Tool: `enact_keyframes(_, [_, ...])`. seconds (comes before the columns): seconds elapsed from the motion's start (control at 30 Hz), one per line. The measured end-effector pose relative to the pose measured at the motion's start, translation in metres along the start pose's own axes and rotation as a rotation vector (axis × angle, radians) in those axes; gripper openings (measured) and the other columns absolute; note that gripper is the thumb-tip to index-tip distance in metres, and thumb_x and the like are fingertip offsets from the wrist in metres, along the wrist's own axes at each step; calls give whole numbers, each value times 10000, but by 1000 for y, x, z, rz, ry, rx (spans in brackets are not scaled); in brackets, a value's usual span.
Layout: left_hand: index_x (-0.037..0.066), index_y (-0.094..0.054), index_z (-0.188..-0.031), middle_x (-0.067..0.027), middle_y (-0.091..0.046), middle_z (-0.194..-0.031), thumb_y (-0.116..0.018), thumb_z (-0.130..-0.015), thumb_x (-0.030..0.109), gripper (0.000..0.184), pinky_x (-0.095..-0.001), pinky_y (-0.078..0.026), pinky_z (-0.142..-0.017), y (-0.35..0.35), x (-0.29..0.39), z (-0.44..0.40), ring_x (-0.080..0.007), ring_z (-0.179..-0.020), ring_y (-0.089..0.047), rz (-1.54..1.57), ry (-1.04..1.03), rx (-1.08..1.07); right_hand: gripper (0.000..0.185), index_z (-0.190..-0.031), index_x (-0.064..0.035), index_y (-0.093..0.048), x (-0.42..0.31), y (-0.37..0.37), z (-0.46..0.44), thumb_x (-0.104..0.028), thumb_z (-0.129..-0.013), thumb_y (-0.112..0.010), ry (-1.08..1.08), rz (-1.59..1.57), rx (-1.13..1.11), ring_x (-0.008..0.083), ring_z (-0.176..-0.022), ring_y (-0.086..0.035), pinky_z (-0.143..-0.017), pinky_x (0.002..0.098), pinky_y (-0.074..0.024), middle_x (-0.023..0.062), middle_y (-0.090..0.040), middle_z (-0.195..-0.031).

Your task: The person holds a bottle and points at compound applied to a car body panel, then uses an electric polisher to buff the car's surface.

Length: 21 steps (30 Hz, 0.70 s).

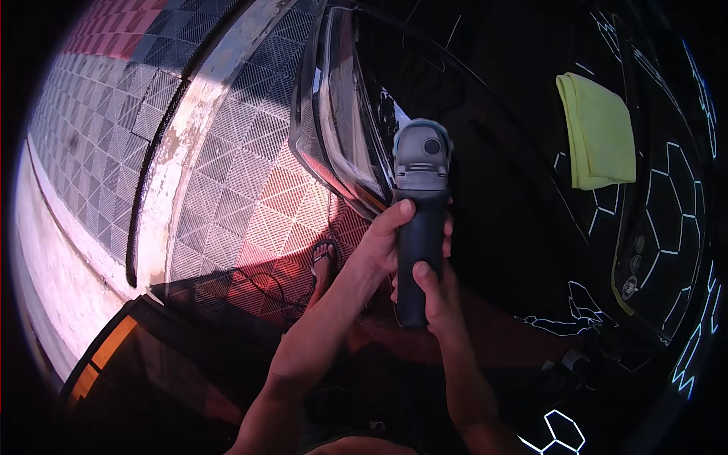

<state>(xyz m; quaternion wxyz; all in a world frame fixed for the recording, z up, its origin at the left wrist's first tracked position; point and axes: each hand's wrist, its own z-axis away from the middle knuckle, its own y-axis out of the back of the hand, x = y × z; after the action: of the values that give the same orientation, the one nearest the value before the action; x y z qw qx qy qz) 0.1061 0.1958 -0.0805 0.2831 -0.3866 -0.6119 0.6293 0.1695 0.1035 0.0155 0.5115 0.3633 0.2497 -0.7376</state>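
Both of my hands are closed round the dark body of a power polisher [422,220] with a grey gear head. My left hand [385,235] grips it just behind the head, thumb on top. Further back, my right hand [436,299] wraps the rear end of the body. The polisher's head lies over the glossy black car panel [493,182], next to the clear headlight [341,114]. A bluish edge shows round the head, but the pad beneath is hidden, so I cannot tell whether it touches the panel.
A folded yellow-green cloth [599,130] rests on the car to the right. Grey and red grid tiles [227,167] cover the floor at left, crossed by a worn whitish strip [178,152]. My sandalled foot [322,262] stands below the headlight. A dark cable [262,280] lies nearby.
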Motion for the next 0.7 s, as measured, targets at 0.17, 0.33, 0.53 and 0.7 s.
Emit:
enact_keyframes(0.17, [15, -454, -1305, -188, -638, -1003, -712, -834, 468, 702, -396, -605, -712, -2, 3, 1, -311, -827, -686, -29, 15, 12, 611, -1063, 38, -529, 2, -3, 0, -545, -887, -582, 22, -8, -2, 165, -615, -630, -553, 271, -515, 99, -608, -771])
enact_keyframes(0.33, [0, -427, -1314, -192, -631, -1005, -713, -830, 476, 736, -405, -602, -714, -2, 5, 2, -320, -840, -687, -48, 30, 25, 587, -1048, 40, -535, 3, -5, 1, -527, -898, -568, 26, -20, -11, 169, -627, -630, -566, 274, -513, 101, -605, -775])
enact_keyframes(0.53, [-14, -411, -1325, -201, -627, -1013, -711, -836, 464, 747, -409, -609, -711, -3, 0, 1, -331, -856, -692, -52, 54, 28, 595, -1027, 45, -544, 3, -2, 7, -534, -893, -569, 13, -38, 10, 171, -643, -631, -595, 279, -517, 100, -606, -777])
enact_keyframes(0.7, [25, -479, -1257, -186, -644, -983, -730, -826, 424, 639, -391, -597, -709, -7, -6, 3, -301, -814, -685, -64, 87, 53, 621, -1031, 49, -544, 11, 2, 13, -555, -890, -563, 38, -55, -1, 172, -656, -634, -604, 280, -520, 102, -608, -789])
